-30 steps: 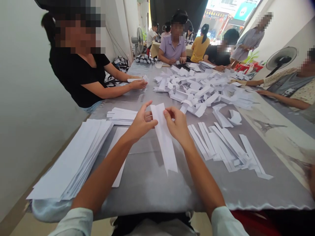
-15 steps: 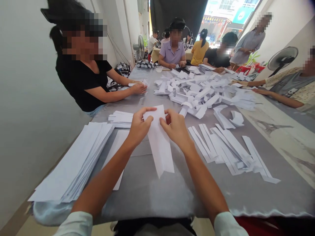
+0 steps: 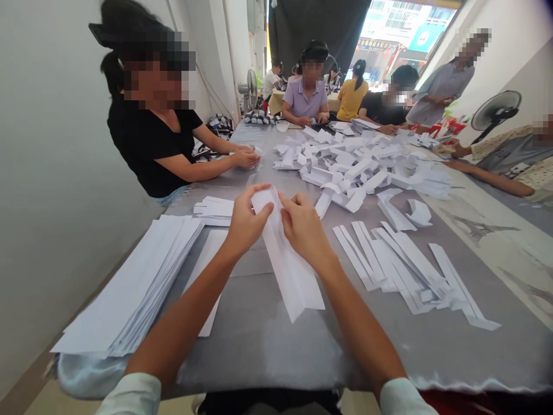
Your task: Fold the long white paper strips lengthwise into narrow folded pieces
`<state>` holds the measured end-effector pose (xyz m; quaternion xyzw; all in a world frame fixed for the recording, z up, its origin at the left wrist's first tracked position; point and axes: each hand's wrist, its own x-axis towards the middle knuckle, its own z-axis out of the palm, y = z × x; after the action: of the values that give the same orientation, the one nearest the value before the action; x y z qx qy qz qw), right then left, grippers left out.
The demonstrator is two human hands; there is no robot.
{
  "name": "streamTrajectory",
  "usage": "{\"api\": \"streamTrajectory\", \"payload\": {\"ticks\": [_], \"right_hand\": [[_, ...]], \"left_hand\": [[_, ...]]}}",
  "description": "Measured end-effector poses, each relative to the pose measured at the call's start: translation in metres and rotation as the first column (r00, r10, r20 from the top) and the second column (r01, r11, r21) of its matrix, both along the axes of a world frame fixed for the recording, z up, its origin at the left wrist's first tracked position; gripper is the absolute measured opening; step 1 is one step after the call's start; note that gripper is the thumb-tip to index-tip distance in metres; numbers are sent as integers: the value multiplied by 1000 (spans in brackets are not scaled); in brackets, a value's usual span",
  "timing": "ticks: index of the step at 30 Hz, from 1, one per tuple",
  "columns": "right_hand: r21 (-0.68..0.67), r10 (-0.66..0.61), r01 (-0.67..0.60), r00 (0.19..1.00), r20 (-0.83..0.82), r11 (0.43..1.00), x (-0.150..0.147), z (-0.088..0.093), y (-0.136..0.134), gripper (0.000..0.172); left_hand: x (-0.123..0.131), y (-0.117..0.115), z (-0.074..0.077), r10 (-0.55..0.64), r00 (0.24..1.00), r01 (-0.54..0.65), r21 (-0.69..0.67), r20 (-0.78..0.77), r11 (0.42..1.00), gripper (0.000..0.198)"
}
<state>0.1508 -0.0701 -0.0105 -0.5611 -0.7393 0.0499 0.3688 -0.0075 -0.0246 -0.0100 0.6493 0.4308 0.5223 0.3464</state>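
Over the grey tablecloth, a white paper strip is held by the left hand and right hand.
Long axis slants from the top end, narrowly pinched by the left hand, down toward the body and rightward; right hand closed on its edge, nearer the lower length.

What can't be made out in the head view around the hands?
Paper strip: upper part hidden by the left hand and right hand.
Loose sheet: partly hidden by the left forearm.
Stack: sheet count too fine to tell.
Co-worker's hands: what they hold is too small to tell.
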Motion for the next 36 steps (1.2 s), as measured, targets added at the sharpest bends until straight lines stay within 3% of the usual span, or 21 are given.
{"api": "streamTrajectory", "payload": {"ticks": [4,8,14,24,30,36], "right_hand": [[-29,-19,20,1000,18,999,0,0,0,58],[-89,-9,17,995,96,996,-2,1,-2,64],[-102,119,-113,992,52,988,-3,3,-4,65],[-250,323,-311,946,7,917,18,3,-7,55],[-323,392,-389,918,-59,863,24,12,-11,60],[-421,396,-383,916,-60,822,42,14,-17,68]], "left_hand": [[0,-2,5,-50,986,64,-83,158,995,70],[1,-4,8,-46,957,100,-175,288,979,77],[-3,1,7,-15,948,75,-178,318,981,62],[-19,22,14,165,874,-127,-113,457,986,46],[-32,36,12,205,837,-134,-174,507,976,53],[-41,46,12,267,804,-179,-211,532,961,41]]}}
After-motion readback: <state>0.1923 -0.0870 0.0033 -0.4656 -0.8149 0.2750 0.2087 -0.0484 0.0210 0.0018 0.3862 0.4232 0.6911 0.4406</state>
